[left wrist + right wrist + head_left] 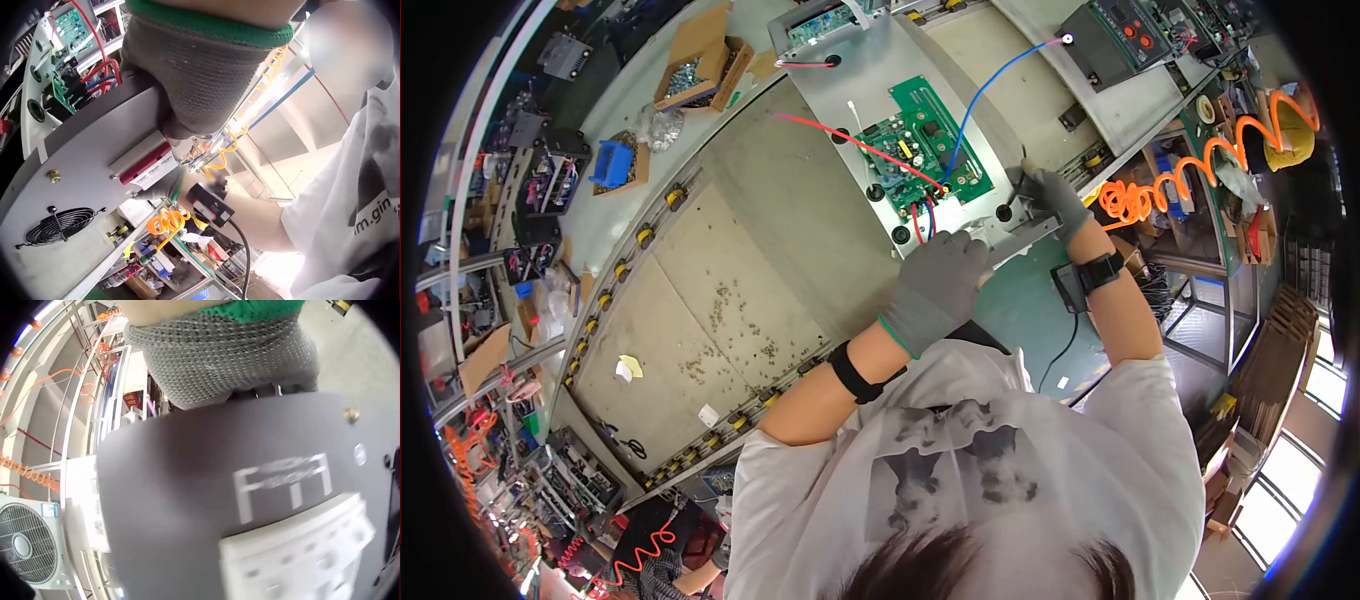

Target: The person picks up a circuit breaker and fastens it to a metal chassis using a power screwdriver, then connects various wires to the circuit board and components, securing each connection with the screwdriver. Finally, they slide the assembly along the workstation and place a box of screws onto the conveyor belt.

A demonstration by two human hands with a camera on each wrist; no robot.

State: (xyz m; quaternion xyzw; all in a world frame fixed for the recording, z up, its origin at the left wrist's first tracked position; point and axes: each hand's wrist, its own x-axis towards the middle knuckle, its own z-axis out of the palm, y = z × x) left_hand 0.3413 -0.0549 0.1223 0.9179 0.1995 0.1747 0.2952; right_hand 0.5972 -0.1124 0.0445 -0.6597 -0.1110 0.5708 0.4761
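Observation:
A grey metal panel (1025, 240) stands nearly edge-on at the near end of a metal base plate (828, 95). The gloved left hand (940, 285) grips its left part, and the gloved right hand (1055, 205) holds its right end. On the panel (94, 137) the left wrist view shows a round black grille (59, 226) and a red-and-white connector (150, 165) below the left hand (194, 69). In the right wrist view, the right hand (231, 356) lies over the panel's edge, above a white terminal block (300, 547). Fingertips are mostly hidden.
Green circuit boards (960, 165) with red and blue wires lie on the base plate. A control box (1115, 40) stands at the back right, beside a coiled orange hose (1125, 203). A blue bin (612, 163) and a cardboard box (690, 65) lie left.

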